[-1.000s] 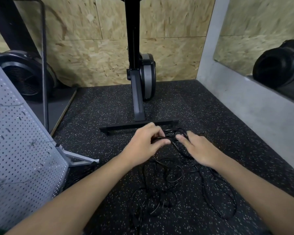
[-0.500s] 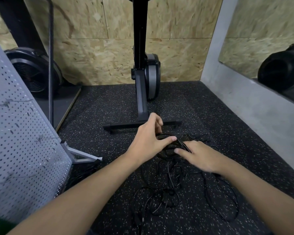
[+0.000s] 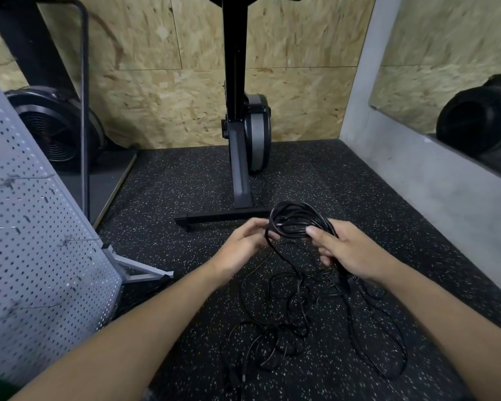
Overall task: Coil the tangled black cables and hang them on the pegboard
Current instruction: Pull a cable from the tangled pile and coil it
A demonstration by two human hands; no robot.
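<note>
A coil of black cable [image 3: 298, 217] is being held up off the floor [image 3: 171, 192] between both grips, just in front of the foot bar of an exercise machine [image 3: 239, 169]. The left grip [image 3: 240, 247], a bare hand, is being kept closed on the coil's left side, with the bundled strands being pinched between thumb and curled fingers. The right grip [image 3: 350, 250] is being wrapped round the coil's right side: the strands are being pressed from above by the thumb and cupped from below by the curled fingers.

From under the right grip, strands are being trailed down to a loose tangle of black cable [image 3: 287, 319]. This tangle is being left spread over the speckled rubber floor, below the hands and nearer the person, with one wide loop lying out to its right. How many separate cables are being handled cannot be told.

The pegboard [image 3: 26, 256], grey and perforated, is being propped at a tilt on a metal foot [image 3: 139, 270] at the left, well apart from the coil; a few small hooks are being shown on its face. Behind it a round black fan housing [image 3: 55, 128] is being partly hidden. The back is being closed off by a chipboard wall [image 3: 156, 96], and that board is being reflected in a mirror [image 3: 446, 68] at the right.
</note>
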